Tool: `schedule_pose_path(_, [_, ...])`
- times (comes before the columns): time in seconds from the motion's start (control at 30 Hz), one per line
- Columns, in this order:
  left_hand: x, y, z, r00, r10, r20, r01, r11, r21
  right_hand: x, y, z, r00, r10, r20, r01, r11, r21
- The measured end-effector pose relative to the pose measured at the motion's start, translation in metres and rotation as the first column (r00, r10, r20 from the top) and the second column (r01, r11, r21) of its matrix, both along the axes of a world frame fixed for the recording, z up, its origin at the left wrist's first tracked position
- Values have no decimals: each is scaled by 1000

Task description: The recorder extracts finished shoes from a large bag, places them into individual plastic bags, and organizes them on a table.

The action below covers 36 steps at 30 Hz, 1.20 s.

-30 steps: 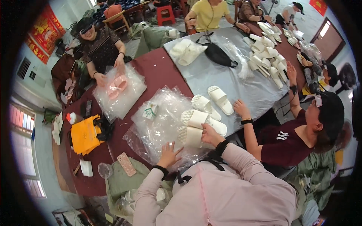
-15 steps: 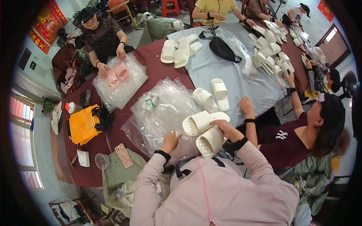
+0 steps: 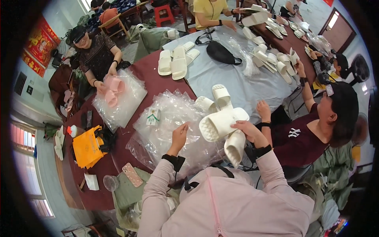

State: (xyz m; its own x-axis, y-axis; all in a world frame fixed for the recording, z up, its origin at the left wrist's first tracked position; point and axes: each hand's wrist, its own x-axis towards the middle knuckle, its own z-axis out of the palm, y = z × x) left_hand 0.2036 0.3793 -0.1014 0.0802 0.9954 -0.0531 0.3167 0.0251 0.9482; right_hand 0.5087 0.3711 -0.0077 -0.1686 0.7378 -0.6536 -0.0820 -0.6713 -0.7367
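Note:
My right hand (image 3: 249, 130) grips a pair of white slippers. One slipper (image 3: 215, 127) points left with its dimpled insole facing up; the other (image 3: 235, 147) hangs below it, tilted. My left hand (image 3: 179, 136) is raised over a pile of clear plastic bags (image 3: 158, 136), thumb and fingertips pinched together. Whether a bag's edge is between them is too faint to tell. Just beyond the held pair, another white slipper (image 3: 221, 94) lies on the table, with one more (image 3: 206, 103) beside it, partly hidden. A small white-and-green packet (image 3: 153, 117) rests on the bags.
Across the table a person handles pink slippers (image 3: 114, 89) over more bags. At right, a co-worker in maroon (image 3: 302, 138) sits close to my right arm. More white slippers (image 3: 173, 63), a black pouch (image 3: 221, 52), an orange bag (image 3: 87, 148) and a phone (image 3: 132, 175) lie around.
My right hand has shifted right with the slippers, and the lower one now hangs more upright. My left hand has risen from the bags with fingers pinched. The view has shifted slightly.

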Motion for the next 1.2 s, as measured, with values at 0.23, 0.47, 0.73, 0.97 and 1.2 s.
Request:
schedule_pose_path(0.23, [-1, -1, 11, 995, 95, 42, -99, 988, 119, -16, -7, -20, 1000, 27, 1, -27, 1000, -11])
schedule_pose_path(0.47, [-18, -36, 4, 999, 4, -49, 7, 975, 223, -66, 10, -30, 958, -238, -159, 230, 971, -67])
schedule_pose_path(0.73, [-10, -45, 16, 989, 59, -138, -14, 952, 306, -114, 4, -68, 854, -427, -298, 428, 901, -64])
schedule_pose_path(0.97, [-7, -33, 19, 813, 198, -547, -37, 956, 292, -123, -7, -39, 819, -373, -436, 306, 927, -216])
schedule_pose_path(1.2, [11, -22, 25, 692, 320, -647, -19, 904, 427, -114, 3, -48, 795, -340, -502, 208, 931, -300])
